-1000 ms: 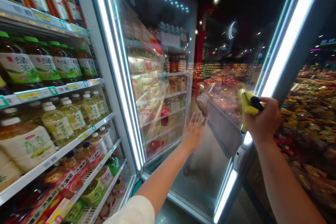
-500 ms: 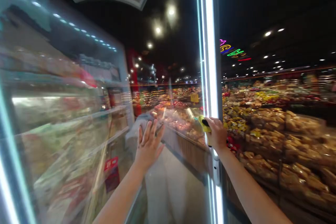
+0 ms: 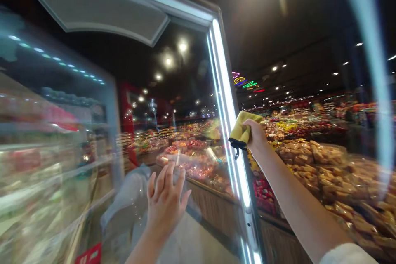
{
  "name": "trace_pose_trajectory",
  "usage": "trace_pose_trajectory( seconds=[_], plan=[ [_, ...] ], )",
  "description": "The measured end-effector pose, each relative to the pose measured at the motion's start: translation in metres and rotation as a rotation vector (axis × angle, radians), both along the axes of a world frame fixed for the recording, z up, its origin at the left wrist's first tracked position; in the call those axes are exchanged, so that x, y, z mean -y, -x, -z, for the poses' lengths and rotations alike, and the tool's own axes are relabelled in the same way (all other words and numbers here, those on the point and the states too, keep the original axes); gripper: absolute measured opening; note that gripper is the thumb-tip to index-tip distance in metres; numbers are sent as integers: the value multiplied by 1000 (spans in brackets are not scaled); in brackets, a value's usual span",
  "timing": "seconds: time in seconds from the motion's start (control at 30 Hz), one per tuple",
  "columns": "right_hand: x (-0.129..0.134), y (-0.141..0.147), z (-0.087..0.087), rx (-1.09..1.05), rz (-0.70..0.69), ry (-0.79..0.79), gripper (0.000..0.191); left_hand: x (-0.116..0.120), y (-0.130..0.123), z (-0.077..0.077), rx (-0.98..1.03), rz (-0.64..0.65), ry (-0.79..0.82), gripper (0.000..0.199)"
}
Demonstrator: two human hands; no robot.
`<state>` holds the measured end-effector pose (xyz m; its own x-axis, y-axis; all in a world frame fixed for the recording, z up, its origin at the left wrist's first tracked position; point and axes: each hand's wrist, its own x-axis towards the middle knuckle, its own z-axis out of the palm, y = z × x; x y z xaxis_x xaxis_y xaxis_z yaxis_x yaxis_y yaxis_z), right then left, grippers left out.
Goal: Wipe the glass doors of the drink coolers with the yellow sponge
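A yellow cloth, bunched with a dark edge hanging below, sat in the right hand, whose fingers were clenched around it against the lit edge strip of an open glass door in a shop. The strip ran nearly upright, leaning left toward the top, and the cloth lay across it at its right side, so the right hand was the nearer one by far. Lower and to the left, the left hand pressed flat on the pane, fingers spread and holding nothing. Behind the glass, blurred shelves stood left; bins of packaged goods stretched away at right under ceiling lights.
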<state>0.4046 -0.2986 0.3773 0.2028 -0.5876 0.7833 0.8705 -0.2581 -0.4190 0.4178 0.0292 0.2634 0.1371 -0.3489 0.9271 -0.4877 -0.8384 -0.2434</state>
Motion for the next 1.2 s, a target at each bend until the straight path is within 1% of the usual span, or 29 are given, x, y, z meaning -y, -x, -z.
trace_pose_trajectory(
  seconds=[0.07,0.1,0.13,0.17,0.2,0.27,0.3,0.37,0.43,0.47,0.5,0.53,0.57,0.63,0.73,0.77,0.8,0.83,0.87,0.9,1.0,1.03,1.07,1.1,1.13,1.2],
  plan=[
    [-1,-2,-41,47,-131,-80,27,8,-2,-34,59,19,-54,64],
    [-3,-3,-61,74,-139,-71,35,12,-5,-53,94,29,-84,64],
    [-4,-4,-80,108,-107,-39,41,16,-8,-72,131,35,-106,63],
    [-6,-6,-99,139,-26,16,45,19,-11,-92,160,36,-120,64],
    [-8,-9,-117,158,87,75,47,22,-14,-110,185,32,-127,64],
    [-11,-14,-152,163,344,179,42,27,-20,-142,219,14,-131,66],
    [-13,-17,-169,154,458,225,37,29,-22,-155,229,-1,-130,67],
    [-21,-22,-198,127,631,295,27,32,-27,-174,241,-33,-121,68],
    [-33,-26,-218,92,770,304,27,34,-32,-184,243,-58,-117,69],
    [-40,-28,-224,61,836,303,30,35,-34,-187,245,-66,-121,69],
    [-46,-30,-226,23,898,312,34,35,-36,-189,248,-71,-125,69],
    [-52,-32,-224,-17,950,335,38,36,-38,-189,252,-74,-128,69],
    [-56,-33,-219,-53,992,379,42,36,-40,-190,258,-75,-129,69],
    [-59,-35,-202,-93,1042,514,51,35,-42,-191,271,-72,-123,69],
    [-52,-35,-174,-80,1104,741,61,34,-41,-194,288,-57,-130,70],
    [-48,-35,-169,-78,1125,799,62,34,-40,-195,293,-53,-138,71],
    [-45,-34,-168,-83,1143,834,62,34,-39,-196,295,-51,-145,71],
    [-44,-34,-172,-100,1156,842,62,34,-38,-197,295,-52,-151,71],
    [-44,-33,-179,-126,1161,821,63,34,-37,-198,291,-55,-155,71],
    [-47,-33,-190,-160,1159,771,63,33,-37,-199,285,-59,-158,70],
    [-65,-35,-232,-263,1102,538,66,30,-38,-201,281,-63,-148,68],
    [-71,-37,-242,-281,1075,473,66,29,-38,-202,287,-61,-136,67],
    [-77,-38,-248,-285,1059,434,65,27,-39,-204,297,-59,-123,66],
    [-81,-39,-248,-277,1057,430,64,26,-39,-207,308,-60,-110,64],
    [-83,-40,-243,-255,1070,467,62,24,-40,-210,318,-63,-100,62],
    [-79,-42,-221,-196,1119,624,60,23,-40,-217,333,-75,-91,60]
  ],
)
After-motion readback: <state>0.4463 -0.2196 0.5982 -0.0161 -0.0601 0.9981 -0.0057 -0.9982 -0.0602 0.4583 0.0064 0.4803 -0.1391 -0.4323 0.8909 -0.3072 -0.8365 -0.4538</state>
